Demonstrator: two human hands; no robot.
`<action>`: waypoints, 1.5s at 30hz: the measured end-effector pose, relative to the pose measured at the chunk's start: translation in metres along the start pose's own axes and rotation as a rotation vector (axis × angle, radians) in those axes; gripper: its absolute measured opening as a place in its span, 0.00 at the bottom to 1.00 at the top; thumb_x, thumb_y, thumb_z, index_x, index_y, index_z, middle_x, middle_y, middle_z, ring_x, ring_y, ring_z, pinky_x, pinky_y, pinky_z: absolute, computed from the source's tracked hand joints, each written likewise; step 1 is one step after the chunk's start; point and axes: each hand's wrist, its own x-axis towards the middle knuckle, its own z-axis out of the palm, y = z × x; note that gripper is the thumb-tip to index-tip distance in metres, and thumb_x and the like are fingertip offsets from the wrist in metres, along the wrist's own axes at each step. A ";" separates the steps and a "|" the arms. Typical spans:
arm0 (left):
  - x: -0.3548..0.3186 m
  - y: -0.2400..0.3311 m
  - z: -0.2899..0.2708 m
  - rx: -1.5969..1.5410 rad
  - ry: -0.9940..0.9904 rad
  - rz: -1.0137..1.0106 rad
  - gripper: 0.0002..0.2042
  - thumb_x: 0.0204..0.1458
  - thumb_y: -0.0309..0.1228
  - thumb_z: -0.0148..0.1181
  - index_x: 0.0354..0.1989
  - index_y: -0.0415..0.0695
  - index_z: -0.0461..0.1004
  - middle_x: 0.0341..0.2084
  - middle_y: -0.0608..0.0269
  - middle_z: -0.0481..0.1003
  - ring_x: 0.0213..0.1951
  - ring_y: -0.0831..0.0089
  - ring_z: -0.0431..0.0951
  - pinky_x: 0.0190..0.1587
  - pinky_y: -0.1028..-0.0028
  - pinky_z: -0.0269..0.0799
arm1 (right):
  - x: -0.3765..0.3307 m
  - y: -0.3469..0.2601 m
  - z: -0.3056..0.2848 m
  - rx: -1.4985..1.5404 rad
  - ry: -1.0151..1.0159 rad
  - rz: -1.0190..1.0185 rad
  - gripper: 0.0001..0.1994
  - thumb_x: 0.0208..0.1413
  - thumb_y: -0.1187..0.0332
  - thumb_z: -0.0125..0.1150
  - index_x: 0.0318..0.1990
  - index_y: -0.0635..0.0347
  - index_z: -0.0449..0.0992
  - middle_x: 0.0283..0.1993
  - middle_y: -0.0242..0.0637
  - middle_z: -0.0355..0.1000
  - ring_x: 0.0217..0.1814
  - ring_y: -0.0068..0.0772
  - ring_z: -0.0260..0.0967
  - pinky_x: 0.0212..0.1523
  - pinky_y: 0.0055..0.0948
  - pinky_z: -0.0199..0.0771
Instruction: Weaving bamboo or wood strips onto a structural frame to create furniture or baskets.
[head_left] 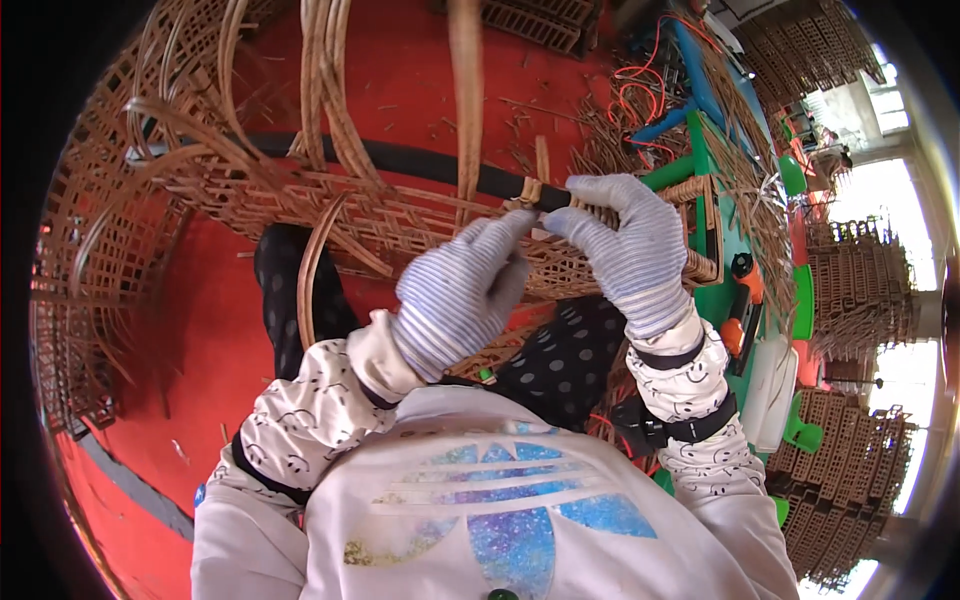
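A large brown woven basket (pixel 410 232) of rattan-like strips lies across in front of me, with a thick black rim band (pixel 420 163) running along its edge. Loose long strips (pixel 335 95) stand up from it and curl over the band. A tan strip is wrapped as a binding (pixel 537 194) around the band near its right end. Just below that binding, my left hand (pixel 462 290), in a blue-and-white striped glove, has its thumb and forefinger pinched together; what lies between them is hidden. My right hand (pixel 635 250), gloved alike, pinches the rim right of the binding.
At the right stands a green table (pixel 735 240) with an orange-and-black power tool (pixel 742 300) on it. Orange cord (pixel 640 80) and cut strips lie beyond. Stacks of woven panels (pixel 860 280) rise farther right. Scraps litter the red floor (pixel 400 65).
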 end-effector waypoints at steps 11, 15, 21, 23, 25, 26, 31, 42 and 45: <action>0.022 0.000 0.034 -0.403 -0.206 -0.404 0.12 0.53 0.31 0.53 0.39 0.38 0.60 0.25 0.59 0.71 0.28 0.73 0.74 0.29 0.72 0.71 | 0.013 -0.002 -0.010 0.088 -0.199 0.166 0.16 0.38 0.70 0.69 0.37 0.67 0.75 0.30 0.38 0.74 0.33 0.24 0.71 0.35 0.23 0.71; 0.015 0.009 0.038 -0.320 0.055 -0.246 0.10 0.54 0.33 0.51 0.37 0.40 0.63 0.19 0.63 0.69 0.19 0.75 0.71 0.20 0.75 0.68 | 0.010 -0.002 -0.011 0.027 -0.178 0.089 0.16 0.39 0.71 0.69 0.36 0.67 0.75 0.30 0.38 0.74 0.32 0.23 0.71 0.35 0.22 0.71; 0.016 0.035 0.003 -1.155 -0.112 -0.908 0.09 0.58 0.37 0.45 0.32 0.44 0.67 0.14 0.69 0.65 0.10 0.79 0.64 0.10 0.82 0.55 | 0.005 0.000 -0.009 0.021 -0.146 0.022 0.16 0.38 0.70 0.70 0.36 0.66 0.75 0.28 0.37 0.74 0.28 0.22 0.69 0.32 0.21 0.70; 0.011 0.031 0.008 -0.943 -0.069 -0.724 0.09 0.57 0.36 0.46 0.33 0.43 0.68 0.15 0.69 0.65 0.13 0.79 0.66 0.13 0.81 0.58 | 0.003 0.000 -0.007 0.031 -0.147 0.022 0.16 0.39 0.69 0.69 0.36 0.65 0.75 0.28 0.36 0.73 0.27 0.21 0.68 0.31 0.21 0.69; -0.002 0.022 0.014 -0.274 0.011 -0.110 0.10 0.56 0.32 0.48 0.34 0.38 0.71 0.18 0.67 0.68 0.19 0.78 0.68 0.21 0.77 0.64 | -0.002 0.000 -0.007 0.020 -0.140 0.003 0.16 0.38 0.68 0.69 0.36 0.64 0.75 0.28 0.36 0.73 0.26 0.21 0.68 0.30 0.21 0.69; -0.003 0.026 0.011 -0.267 0.002 -0.105 0.10 0.56 0.32 0.48 0.34 0.38 0.71 0.18 0.67 0.68 0.19 0.78 0.68 0.21 0.77 0.64 | -0.003 0.003 -0.006 0.006 -0.137 -0.017 0.16 0.38 0.68 0.69 0.37 0.63 0.75 0.28 0.35 0.73 0.25 0.22 0.68 0.29 0.22 0.69; 0.029 0.063 -0.032 0.087 -0.343 -0.217 0.09 0.47 0.32 0.55 0.23 0.37 0.70 0.12 0.54 0.68 0.15 0.65 0.69 0.21 0.69 0.65 | -0.008 0.011 -0.009 -0.002 -0.096 -0.112 0.15 0.39 0.67 0.67 0.37 0.60 0.75 0.29 0.38 0.74 0.26 0.31 0.71 0.29 0.27 0.71; 0.131 0.044 -0.038 0.557 -0.594 0.288 0.18 0.42 0.47 0.60 0.22 0.41 0.71 0.17 0.55 0.71 0.22 0.58 0.74 0.25 0.65 0.67 | -0.008 -0.001 -0.010 -0.177 -0.113 -0.053 0.15 0.40 0.67 0.68 0.35 0.64 0.71 0.28 0.41 0.74 0.30 0.36 0.75 0.32 0.30 0.73; 0.144 0.024 -0.030 0.455 -0.709 0.159 0.20 0.45 0.49 0.60 0.25 0.40 0.71 0.16 0.58 0.70 0.19 0.66 0.71 0.25 0.69 0.66 | -0.013 0.007 -0.003 0.054 -0.009 -0.024 0.23 0.36 0.66 0.71 0.40 0.65 0.67 0.33 0.42 0.73 0.34 0.39 0.74 0.34 0.30 0.73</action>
